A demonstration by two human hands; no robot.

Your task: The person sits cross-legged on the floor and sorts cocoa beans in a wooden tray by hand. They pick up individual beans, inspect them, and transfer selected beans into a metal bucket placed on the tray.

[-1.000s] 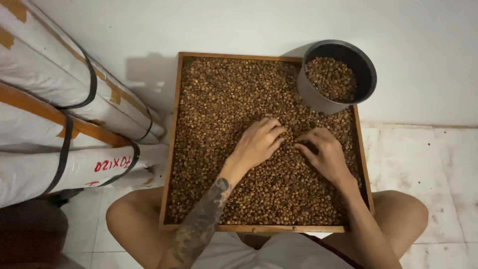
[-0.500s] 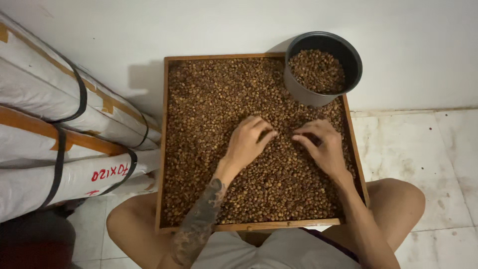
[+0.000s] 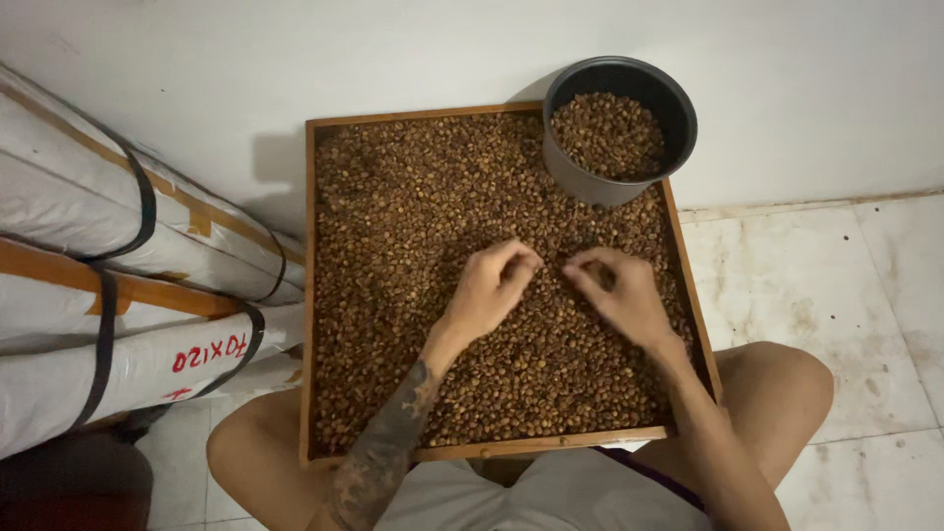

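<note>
- The left hand (image 3: pixel 489 290) and right hand (image 3: pixel 621 295) rest curled on the brown beans (image 3: pixel 413 216); whether the fingertips pinch a bean is too small to see.
- Compared with earlier, the hands are closer together.
- The wooden tray (image 3: pixel 310 295) lies on the knees; the dark pot (image 3: pixel 619 123) stands at its far right corner, and wrapped rolls (image 3: pixel 118 285) crowd the left.

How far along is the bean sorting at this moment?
Done so far: the dark pot at the tray's far right corner is already well filled with beans. In hand: the left hand and right hand rest on the beans, fingertips close together mid-tray, picking. Left: the wooden tray is covered edge to edge, so most remains.
</note>
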